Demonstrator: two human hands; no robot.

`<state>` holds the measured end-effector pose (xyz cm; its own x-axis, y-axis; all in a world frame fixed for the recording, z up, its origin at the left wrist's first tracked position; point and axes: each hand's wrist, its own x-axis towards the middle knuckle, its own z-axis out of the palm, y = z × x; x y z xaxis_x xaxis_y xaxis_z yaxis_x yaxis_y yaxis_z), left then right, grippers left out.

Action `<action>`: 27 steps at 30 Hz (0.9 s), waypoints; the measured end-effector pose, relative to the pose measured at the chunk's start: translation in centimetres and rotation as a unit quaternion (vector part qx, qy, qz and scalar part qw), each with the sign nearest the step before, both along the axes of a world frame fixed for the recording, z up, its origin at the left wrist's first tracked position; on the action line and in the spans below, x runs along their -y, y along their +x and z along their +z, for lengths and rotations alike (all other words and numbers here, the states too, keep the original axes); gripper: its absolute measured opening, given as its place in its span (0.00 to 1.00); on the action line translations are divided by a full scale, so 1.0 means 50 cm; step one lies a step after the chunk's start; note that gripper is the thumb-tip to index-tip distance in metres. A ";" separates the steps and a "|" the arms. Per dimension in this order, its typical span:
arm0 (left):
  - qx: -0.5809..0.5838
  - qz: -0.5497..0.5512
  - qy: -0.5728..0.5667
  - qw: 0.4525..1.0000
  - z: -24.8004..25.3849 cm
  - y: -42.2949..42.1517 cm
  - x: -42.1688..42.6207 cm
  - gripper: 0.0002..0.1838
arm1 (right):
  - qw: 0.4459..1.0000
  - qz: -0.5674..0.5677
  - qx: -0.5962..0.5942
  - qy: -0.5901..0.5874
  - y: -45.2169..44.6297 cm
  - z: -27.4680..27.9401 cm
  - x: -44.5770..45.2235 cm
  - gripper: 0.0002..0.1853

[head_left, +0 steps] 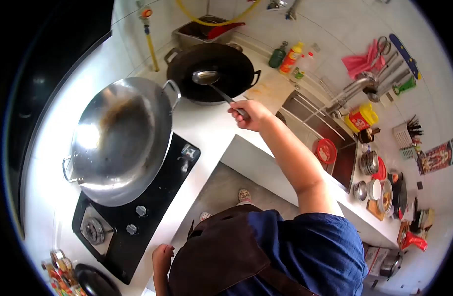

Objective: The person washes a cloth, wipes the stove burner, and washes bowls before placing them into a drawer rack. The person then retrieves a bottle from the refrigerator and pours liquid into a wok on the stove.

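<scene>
My right hand [250,114] is wrapped round the dark handle of a metal ladle [205,77]. The ladle's bowl is over a black wok [187,91] on the back part of the counter; whether it touches the wok I cannot tell. Down by the counter's front edge is my left hand [162,258], fingers curled in, with nothing visible in them. A large steel wok [132,153] with two loop handles and a brownish stain inside sits on the black gas stove [160,185], between my hands.
Beyond the black wok stands a metal container [184,37] with a red-handled utensil. Bottles [291,57] line the wall. To the right are a sink [347,170] with a red basket [326,150], and bowls [369,163]. A black pan [95,281] lies front left.
</scene>
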<state>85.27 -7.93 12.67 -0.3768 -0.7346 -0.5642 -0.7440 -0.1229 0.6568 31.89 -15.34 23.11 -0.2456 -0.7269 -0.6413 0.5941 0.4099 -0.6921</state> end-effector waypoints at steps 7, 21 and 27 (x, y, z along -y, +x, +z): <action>0.066 -0.007 -0.019 0.998 0.003 -0.073 -0.012 0.13 | 0.988 0.075 -0.135 0.019 -0.118 -0.049 -0.053 0.29; 0.086 0.046 -0.080 0.992 0.030 -0.288 -0.203 0.12 | 0.629 0.199 -0.751 0.028 -0.463 -0.481 -0.026 0.18; -0.202 0.160 -0.253 0.932 0.038 -0.346 -0.123 0.24 | 0.856 0.479 -0.150 -0.124 0.075 -0.219 -0.124 0.13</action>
<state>67.94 -1.80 14.55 -0.1990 -0.9797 0.0263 -0.4012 0.1059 0.9098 35.65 -9.12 12.13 0.4120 -0.7922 -0.4502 -0.1523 0.4272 -0.8912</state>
